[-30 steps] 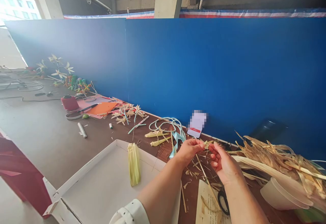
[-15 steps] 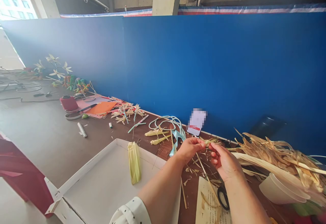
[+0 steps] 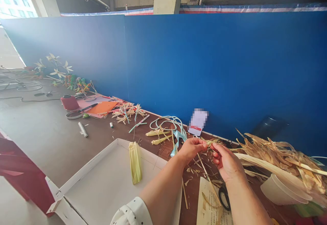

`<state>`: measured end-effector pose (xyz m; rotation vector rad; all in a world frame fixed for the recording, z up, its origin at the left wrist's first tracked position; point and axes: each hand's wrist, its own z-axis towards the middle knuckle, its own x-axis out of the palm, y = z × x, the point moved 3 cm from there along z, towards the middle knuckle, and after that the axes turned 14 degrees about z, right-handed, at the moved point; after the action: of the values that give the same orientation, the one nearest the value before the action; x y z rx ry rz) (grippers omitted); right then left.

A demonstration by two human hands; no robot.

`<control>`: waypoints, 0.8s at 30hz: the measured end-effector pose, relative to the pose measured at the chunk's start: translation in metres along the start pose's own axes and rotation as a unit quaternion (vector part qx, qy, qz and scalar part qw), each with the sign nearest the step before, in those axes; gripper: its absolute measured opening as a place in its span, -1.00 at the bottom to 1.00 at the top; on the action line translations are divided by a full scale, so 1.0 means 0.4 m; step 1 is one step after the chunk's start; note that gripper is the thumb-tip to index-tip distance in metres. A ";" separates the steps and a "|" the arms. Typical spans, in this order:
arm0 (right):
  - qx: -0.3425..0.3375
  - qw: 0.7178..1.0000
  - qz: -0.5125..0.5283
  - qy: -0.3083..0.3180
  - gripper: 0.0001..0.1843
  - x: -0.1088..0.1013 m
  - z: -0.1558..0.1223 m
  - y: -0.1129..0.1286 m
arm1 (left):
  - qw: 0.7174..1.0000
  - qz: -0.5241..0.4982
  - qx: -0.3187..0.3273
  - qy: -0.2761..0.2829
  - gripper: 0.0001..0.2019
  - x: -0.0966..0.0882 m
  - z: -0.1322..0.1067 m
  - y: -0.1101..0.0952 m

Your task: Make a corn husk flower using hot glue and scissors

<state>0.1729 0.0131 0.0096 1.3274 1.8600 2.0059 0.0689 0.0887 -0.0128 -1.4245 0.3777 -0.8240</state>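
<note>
My left hand and my right hand meet over the brown table, fingertips pinched together on a small bundle of dried straw strips. A long thin straw hangs down from the pinch toward the table. Straw scraps lie scattered under both hands. Black scissors lie beneath my right wrist, on a printed sheet of paper.
A heap of dried corn husks and a white bowl lie at the right. A shallow white cardboard tray holds a pale yellow husk bundle. Light blue ribbon, straw flowers, orange paper and a blue partition line the back.
Both hands stay pinched on the straw bundle and have barely shifted; the view has moved slightly.
</note>
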 end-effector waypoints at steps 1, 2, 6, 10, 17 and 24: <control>-0.002 1.000 0.000 0.000 -0.68 0.001 -0.001 0.001 | 1.000 0.002 0.001 0.000 -0.61 0.000 0.000 0.000; -0.002 1.000 0.000 0.001 -0.69 0.003 -0.002 0.002 | 1.000 0.004 0.002 0.000 -0.62 0.000 0.000 -0.001; -0.005 1.000 -0.004 0.002 -0.69 0.007 -0.004 0.004 | 1.000 0.009 0.004 0.000 -0.61 0.000 0.000 -0.003; -0.006 1.000 -0.006 0.002 -0.68 0.010 -0.005 0.003 | 1.000 0.016 0.001 -0.003 -0.60 0.000 0.000 -0.003; -0.010 1.000 -0.010 -0.004 -0.66 0.010 -0.007 0.006 | 1.000 0.016 0.006 0.001 -0.62 -0.002 0.000 0.001; -0.010 1.000 -0.011 0.000 -0.65 0.008 -0.006 0.005 | 1.000 0.017 0.002 -0.004 -0.60 -0.004 0.002 0.005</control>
<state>0.1703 0.0130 0.0132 1.2970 1.8414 2.0084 0.0690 0.0904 -0.0151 -1.4133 0.3925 -0.7902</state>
